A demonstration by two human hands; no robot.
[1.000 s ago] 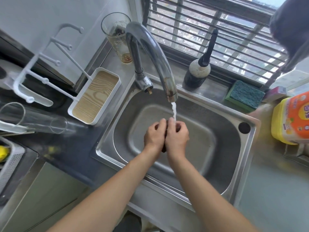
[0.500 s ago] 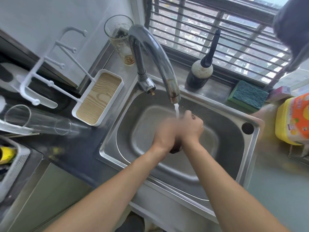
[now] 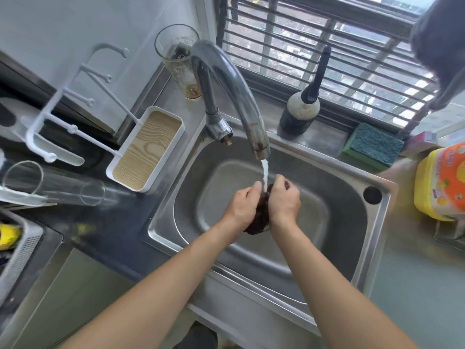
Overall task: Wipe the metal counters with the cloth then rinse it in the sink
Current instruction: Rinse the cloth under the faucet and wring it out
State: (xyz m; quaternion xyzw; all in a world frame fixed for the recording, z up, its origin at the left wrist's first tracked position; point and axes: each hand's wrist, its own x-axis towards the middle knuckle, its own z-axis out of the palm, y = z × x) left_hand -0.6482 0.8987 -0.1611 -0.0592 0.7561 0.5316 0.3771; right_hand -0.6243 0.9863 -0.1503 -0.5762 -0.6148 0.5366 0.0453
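A dark brown cloth [image 3: 261,215] is bunched between both hands over the steel sink [image 3: 377,222]. My left hand [image 3: 240,206] grips its left side and my right hand [image 3: 284,202] grips its right side, a corner sticking out above the right fingers. A thin stream of water [image 3: 264,172] falls from the curved tap [image 3: 234,89] onto the top of the cloth. Most of the cloth is hidden by my hands; its lower end hangs below them.
A green sponge [image 3: 372,147] and a dark bottle brush [image 3: 302,112] sit on the ledge behind the sink. A yellow detergent bottle [image 3: 442,182] stands at right. A drinking glass [image 3: 180,61], a white rack tray [image 3: 148,147] and a lying glass [image 3: 50,182] are at left.
My hands have rubbed the cloth under the stream: they shifted right and blurred half a second ago, and now sit side by side again with more of the cloth showing between them.
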